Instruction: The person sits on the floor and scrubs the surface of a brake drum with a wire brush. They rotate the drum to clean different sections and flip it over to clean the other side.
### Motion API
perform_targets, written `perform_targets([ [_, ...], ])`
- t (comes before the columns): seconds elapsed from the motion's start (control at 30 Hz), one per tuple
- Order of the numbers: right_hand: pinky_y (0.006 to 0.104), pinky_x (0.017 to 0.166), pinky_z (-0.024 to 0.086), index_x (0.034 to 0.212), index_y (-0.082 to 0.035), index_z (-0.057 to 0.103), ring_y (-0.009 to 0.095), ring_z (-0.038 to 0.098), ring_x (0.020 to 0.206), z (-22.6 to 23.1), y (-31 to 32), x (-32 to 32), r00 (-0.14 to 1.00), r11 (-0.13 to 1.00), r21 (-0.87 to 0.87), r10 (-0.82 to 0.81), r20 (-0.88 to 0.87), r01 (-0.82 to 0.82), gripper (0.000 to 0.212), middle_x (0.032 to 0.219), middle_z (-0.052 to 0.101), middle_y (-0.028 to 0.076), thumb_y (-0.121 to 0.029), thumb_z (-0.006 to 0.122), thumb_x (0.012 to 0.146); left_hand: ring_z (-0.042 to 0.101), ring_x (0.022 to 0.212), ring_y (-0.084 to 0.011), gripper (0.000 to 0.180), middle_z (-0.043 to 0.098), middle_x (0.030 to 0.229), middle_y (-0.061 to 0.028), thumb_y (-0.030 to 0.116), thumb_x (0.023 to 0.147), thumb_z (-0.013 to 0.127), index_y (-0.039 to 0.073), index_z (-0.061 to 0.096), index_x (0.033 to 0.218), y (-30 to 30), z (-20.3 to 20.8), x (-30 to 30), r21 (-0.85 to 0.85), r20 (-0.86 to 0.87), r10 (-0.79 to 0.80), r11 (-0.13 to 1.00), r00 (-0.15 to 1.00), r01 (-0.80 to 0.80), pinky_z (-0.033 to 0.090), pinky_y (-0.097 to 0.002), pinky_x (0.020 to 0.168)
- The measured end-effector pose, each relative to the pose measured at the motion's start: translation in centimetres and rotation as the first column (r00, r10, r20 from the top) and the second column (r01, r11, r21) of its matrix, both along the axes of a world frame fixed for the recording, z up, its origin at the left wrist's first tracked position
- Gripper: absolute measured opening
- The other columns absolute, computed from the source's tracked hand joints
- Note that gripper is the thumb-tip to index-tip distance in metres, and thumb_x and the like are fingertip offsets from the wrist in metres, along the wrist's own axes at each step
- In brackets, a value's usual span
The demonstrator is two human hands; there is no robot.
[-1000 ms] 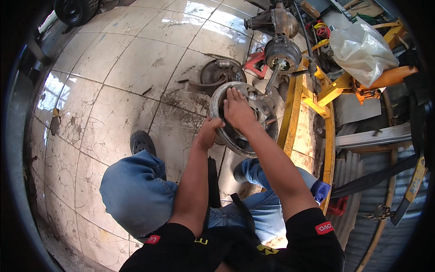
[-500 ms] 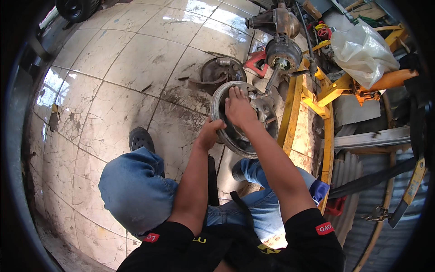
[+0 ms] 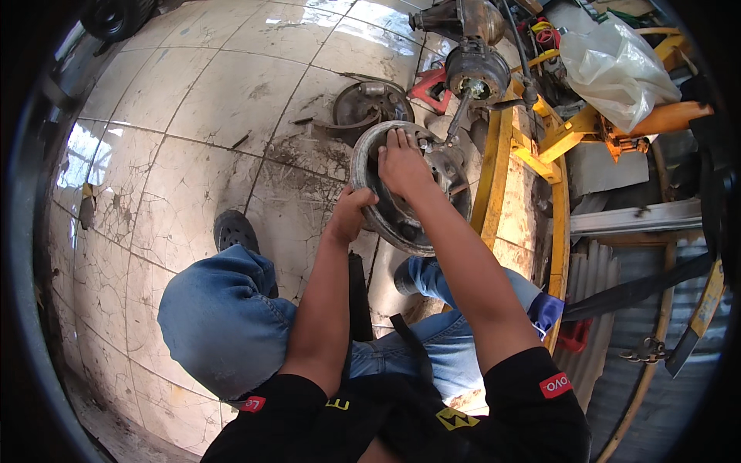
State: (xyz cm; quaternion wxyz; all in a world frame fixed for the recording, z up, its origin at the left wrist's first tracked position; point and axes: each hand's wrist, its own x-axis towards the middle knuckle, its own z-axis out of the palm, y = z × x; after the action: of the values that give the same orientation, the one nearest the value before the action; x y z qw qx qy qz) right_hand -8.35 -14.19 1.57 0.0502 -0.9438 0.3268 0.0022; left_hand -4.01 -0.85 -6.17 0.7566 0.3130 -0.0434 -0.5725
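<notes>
A worn metal brake drum (image 3: 361,163) is tilted in front of me, between my knees, with its hollow side up. My left hand (image 3: 351,212) is closed round its left rim, thumb over the edge. Inside the drum, my right hand (image 3: 403,166) lies flat with its fingers stretched out against the inner wall. Whether anything thin is under those fingers is hidden. A drum brake backing plate with a curved brake shoe (image 3: 363,108) lies on the floor just beyond the drum.
An axle housing with a hub (image 3: 477,73) stands at the far right near a red jack stand (image 3: 429,89). Yellow metal frame bars (image 3: 496,181) run close to the drum's right. A clear plastic bag (image 3: 617,73) rests on the frame. Cracked tiles (image 3: 185,177) cover the floor.
The whole view has shifted slightly. My right hand has slid a little farther along the inside of the drum, while my left hand keeps its grip on the rim.
</notes>
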Motion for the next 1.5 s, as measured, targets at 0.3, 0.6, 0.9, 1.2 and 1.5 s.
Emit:
perform_targets([
  [0.3, 0.0469, 0.11, 0.03, 0.136, 0.007, 0.038, 0.04, 0.039, 0.132, 0.0, 0.7, -0.8, 0.992, 0.994, 0.033, 0.1, 0.072, -0.102, 0.05, 0.142, 0.04, 0.025, -0.025, 0.036, 0.098, 0.053, 0.086, -0.0187, 0.032, 0.054, 0.096, -0.0071, 0.015, 0.071, 0.062, 0.003, 0.054, 0.099, 0.0, -2.1, 0.2, 0.038, 0.085, -0.003, 0.999, 0.996, -0.001, 0.045, -0.032, 0.082],
  [0.6, 0.0457, 0.108, 0.034, 0.133, 0.005, 0.041, 0.04, 0.04, 0.131, -0.1, 0.3, -1.6, 0.974, 0.982, -0.009, 0.186, 0.132, -0.186, 0.051, 0.139, 0.043, 0.025, -0.033, 0.037, 0.098, 0.061, 0.078, -0.0173, 0.018, 0.062, 0.084, -0.0058, 0.009, 0.074, 0.056, 0.001, 0.06, 0.09, 0.0, -1.9, -0.1, -0.022, 0.346, 0.102, 0.995, 0.933, -0.1, 0.05, -0.0322, 0.072],
  [0.9, 0.0447, 0.112, 0.029, 0.139, 0.004, 0.036, 0.041, 0.035, 0.134, 0.5, -0.3, -2.7, 0.985, 0.985, 0.053, 0.164, 0.049, -0.166, 0.056, 0.144, 0.038, 0.025, -0.037, 0.033, 0.1, 0.058, 0.082, -0.0153, 0.016, 0.058, 0.085, -0.004, 0.011, 0.074, 0.061, 0.003, 0.059, 0.088, 0.9, 0.6, -0.7, 0.0, 0.326, 0.049, 0.999, 0.944, -0.052, 0.047, -0.0286, 0.076],
  [1.2, 0.045, 0.11, 0.031, 0.136, 0.006, 0.04, 0.044, 0.037, 0.131, 0.2, -0.4, -2.6, 0.951, 0.956, 0.003, 0.29, 0.108, -0.292, 0.051, 0.14, 0.041, 0.028, -0.03, 0.036, 0.1, 0.056, 0.077, -0.0156, 0.018, 0.058, 0.086, -0.0039, 0.011, 0.075, 0.061, 0.003, 0.06, 0.09, 0.6, -2.0, -0.4, -0.004, 0.269, 0.102, 0.995, 0.958, -0.104, 0.048, -0.0297, 0.072],
  [1.5, 0.0457, 0.111, 0.031, 0.138, 0.001, 0.039, 0.044, 0.036, 0.132, 1.6, -0.2, -3.3, 0.961, 0.955, 0.114, 0.269, 0.056, -0.274, 0.05, 0.143, 0.039, 0.024, -0.031, 0.037, 0.099, 0.057, 0.084, -0.0159, 0.032, 0.059, 0.091, -0.0051, 0.011, 0.072, 0.062, 0.0, 0.057, 0.102, 1.0, -0.6, -0.2, -0.015, 0.217, 0.068, 0.998, 0.974, -0.066, 0.048, -0.0308, 0.075],
])
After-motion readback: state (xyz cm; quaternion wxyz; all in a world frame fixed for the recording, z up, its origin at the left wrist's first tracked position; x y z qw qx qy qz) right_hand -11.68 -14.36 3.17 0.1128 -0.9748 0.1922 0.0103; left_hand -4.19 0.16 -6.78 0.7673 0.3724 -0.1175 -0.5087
